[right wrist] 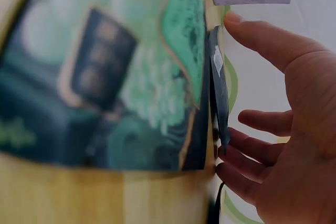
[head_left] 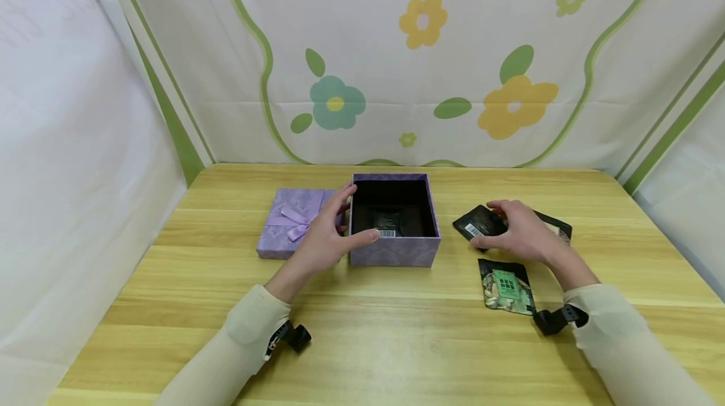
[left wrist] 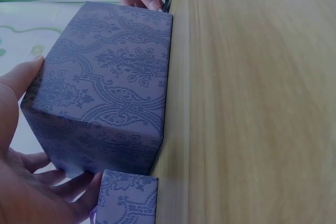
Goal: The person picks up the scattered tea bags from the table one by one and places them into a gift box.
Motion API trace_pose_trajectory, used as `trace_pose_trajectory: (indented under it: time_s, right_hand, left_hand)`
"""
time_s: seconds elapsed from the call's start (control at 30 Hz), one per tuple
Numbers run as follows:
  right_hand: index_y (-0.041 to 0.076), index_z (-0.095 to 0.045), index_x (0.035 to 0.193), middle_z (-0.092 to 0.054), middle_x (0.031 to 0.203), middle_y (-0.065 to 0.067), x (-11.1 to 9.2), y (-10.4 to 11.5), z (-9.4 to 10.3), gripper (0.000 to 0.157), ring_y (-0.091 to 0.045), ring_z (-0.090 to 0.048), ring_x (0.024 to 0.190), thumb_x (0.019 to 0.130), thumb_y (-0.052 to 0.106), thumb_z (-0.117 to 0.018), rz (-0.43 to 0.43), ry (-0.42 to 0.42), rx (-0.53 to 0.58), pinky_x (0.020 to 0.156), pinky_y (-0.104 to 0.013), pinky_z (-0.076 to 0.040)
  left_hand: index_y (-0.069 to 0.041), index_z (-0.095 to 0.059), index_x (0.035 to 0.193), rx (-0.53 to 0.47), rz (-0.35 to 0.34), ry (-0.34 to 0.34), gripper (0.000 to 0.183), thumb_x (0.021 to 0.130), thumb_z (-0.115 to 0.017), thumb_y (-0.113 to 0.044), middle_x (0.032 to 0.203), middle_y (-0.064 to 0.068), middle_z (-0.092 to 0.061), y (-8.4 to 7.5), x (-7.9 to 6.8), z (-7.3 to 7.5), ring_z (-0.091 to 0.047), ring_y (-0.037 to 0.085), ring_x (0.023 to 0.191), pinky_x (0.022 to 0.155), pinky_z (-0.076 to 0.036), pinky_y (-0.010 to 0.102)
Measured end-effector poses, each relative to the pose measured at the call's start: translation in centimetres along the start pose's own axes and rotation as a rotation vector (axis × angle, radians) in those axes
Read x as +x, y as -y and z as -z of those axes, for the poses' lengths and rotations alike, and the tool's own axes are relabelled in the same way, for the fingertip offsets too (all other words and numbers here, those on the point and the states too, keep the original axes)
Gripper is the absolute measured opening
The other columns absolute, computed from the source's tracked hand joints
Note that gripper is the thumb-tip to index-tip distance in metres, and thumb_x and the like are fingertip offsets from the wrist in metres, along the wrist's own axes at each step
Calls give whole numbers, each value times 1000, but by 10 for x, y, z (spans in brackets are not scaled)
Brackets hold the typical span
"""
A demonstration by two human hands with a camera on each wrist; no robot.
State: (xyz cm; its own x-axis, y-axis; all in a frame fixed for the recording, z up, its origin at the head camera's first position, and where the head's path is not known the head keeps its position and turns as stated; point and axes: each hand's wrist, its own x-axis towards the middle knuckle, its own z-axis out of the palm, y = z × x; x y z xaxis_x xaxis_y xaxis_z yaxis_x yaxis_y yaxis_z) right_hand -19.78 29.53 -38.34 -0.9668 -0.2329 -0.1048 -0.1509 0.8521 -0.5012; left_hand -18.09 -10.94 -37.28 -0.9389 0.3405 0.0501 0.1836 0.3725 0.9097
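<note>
My left hand [head_left: 324, 236] is spread at the left side of a purple patterned box [head_left: 396, 252]. Its thumb lies at the front rim, and the fingers rest along the left wall. Inside the box is a dark packet [head_left: 386, 222] with a white barcode label. My right hand [head_left: 523, 230] hovers low over a black pouch [head_left: 476, 227], thumb near its front edge and fingers at its far edge, spread around it. Another dark pouch [head_left: 562, 227] is partly hidden behind that hand. Nearer me lies a black pouch with a green label [head_left: 506, 286].
Left of the box lies its purple lid [head_left: 277, 239] with a ribbon bow, close against my left fingers. Everything stands on a wooden table [head_left: 374, 337]. A white flowered curtain [head_left: 379, 47] hangs behind the table's far edge.
</note>
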Motion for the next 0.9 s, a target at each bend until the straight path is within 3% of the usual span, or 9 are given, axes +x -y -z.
trace_pose_trajectory:
  time_s: [0.13,0.47,0.9]
  right_hand:
    - [-10,-36,160,-47,151,-36,0,3,-3,120,-47,-51,129,81,65,-86,-15,-5,-26,97,-58,-51]
    - [-7,-34,162,-45,149,-35,-3,6,-4,121,-47,-50,127,80,67,-85,-33,-10,-44,93,-58,-51]
    - [-6,-33,163,-43,152,-34,-4,11,-4,125,-52,-45,136,78,71,-84,-41,-4,-61,105,-69,-45]
  left_hand:
    - [-37,-22,170,-2,5,2,100,92,-82,-47,176,-11,-21,1,0,0,-32,25,161,120,-43,55]
    - [-36,-22,170,-5,10,1,99,92,-82,-47,177,-11,-19,0,0,0,-31,25,161,120,-43,56]
    - [-36,-22,170,-1,10,1,100,92,-82,-47,176,-10,-20,-1,0,0,-34,26,160,120,-43,56]
